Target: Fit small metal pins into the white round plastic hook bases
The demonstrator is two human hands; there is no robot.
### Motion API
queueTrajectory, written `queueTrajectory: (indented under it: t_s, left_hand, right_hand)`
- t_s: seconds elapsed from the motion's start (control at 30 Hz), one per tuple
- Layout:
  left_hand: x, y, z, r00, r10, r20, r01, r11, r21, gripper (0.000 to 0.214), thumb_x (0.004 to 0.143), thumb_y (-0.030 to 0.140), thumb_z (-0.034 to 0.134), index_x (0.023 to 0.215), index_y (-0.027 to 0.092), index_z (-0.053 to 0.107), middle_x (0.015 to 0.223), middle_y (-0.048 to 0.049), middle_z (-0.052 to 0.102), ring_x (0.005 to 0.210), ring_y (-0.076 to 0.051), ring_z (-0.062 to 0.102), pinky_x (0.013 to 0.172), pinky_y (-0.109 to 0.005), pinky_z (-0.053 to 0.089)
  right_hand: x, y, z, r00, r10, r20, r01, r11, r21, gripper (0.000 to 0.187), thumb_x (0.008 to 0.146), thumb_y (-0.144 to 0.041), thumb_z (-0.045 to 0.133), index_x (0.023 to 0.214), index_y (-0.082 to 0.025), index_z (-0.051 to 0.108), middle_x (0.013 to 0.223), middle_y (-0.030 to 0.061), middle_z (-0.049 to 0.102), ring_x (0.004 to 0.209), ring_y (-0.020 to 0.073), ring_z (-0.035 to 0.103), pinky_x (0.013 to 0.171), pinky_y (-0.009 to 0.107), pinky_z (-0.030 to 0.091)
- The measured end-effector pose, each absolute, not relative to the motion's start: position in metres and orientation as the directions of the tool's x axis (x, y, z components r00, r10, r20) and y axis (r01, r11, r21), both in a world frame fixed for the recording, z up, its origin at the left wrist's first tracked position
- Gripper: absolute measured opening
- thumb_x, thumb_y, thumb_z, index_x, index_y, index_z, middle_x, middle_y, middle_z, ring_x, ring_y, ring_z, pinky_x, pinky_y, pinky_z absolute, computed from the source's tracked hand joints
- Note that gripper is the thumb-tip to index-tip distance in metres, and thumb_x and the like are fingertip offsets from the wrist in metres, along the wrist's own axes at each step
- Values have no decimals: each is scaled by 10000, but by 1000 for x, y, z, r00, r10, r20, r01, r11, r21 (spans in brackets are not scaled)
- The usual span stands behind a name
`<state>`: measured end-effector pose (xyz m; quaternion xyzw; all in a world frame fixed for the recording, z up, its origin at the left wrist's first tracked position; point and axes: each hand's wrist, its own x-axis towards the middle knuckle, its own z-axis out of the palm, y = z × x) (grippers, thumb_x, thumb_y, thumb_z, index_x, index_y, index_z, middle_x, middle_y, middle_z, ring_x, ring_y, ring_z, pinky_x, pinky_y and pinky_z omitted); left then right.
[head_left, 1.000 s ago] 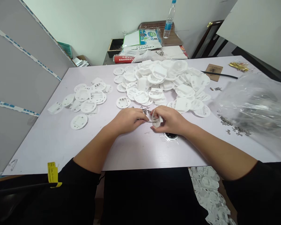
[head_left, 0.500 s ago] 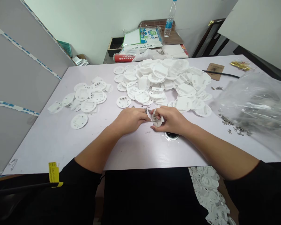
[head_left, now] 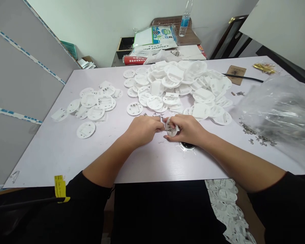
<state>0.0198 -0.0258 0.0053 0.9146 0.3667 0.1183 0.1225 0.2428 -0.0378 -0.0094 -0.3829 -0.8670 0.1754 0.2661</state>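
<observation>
From here I see the white disc [head_left: 171, 133] tilted over the worktop [head_left: 155, 166], gripped by the fingers of the right hand [head_left: 189, 128]. The left hand [head_left: 143, 130] has edged nearer its left rim, so I judge work there is underway; I can't tell whether those fingers are closed on anything.

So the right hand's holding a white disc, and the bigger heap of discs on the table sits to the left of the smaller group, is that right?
Not quite: the bigger heap sits to the right of the smaller group, as the head view shows. The right hand is indeed holding a white disc.
</observation>
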Motion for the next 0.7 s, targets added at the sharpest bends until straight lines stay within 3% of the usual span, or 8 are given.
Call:
queueTrajectory:
  t_s: [0.47,0.7]
  left_hand:
    - [23,-29,2,696,703,147,651,-704,284,277,881,137,482,859,215,747,822,-14,671,653,-139,522,526,-303,215]
    - [5,-18,10,738,663,122,589,-722,361,258,951,237,520,1026,257,766,981,0,710,840,-148,616,642,-285,366]
  right_hand:
    - [242,-39,-8,-564,758,327,533,637,-558,402,740,-297,764,747,-205,373,728,2,616,845,225,692,620,273,419]
    - [244,-37,-11,-562,757,333,535,640,-552,389,732,-308,780,779,-207,407,788,11,641,869,223,683,656,285,448]
